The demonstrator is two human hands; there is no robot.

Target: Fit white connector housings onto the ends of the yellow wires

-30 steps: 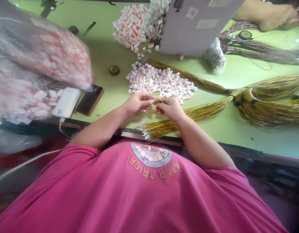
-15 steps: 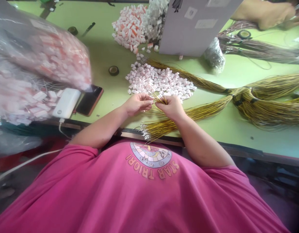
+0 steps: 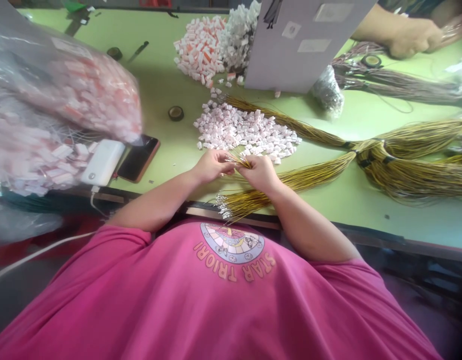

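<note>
My right hand (image 3: 261, 173) is closed around a few thin yellow wires (image 3: 243, 161), whose ends point left. Fingertip to fingertip with it, my left hand (image 3: 210, 166) pinches at those wire ends; the small piece between its fingers is too hidden to name. Just beyond both hands lies a pile of small white connector housings (image 3: 249, 127). Beneath my right forearm runs a thick bundle of yellow wires (image 3: 249, 201), its silvery terminal ends (image 3: 224, 206) fanned out close to the table's front edge.
Left are plastic bags of housings (image 3: 99, 95), a white power bank (image 3: 102, 162) and a phone (image 3: 139, 159). A tape roll (image 3: 175, 113) lies mid-table. A grey panel (image 3: 287, 55) stands behind. Tied wire bundles (image 3: 411, 172) spread right; another person's hand (image 3: 414, 40) works beyond.
My left hand has shifted slightly, its fingertips still at the wire ends. My right hand keeps its wires. The view has tilted a little, and the other person's hand has moved.
</note>
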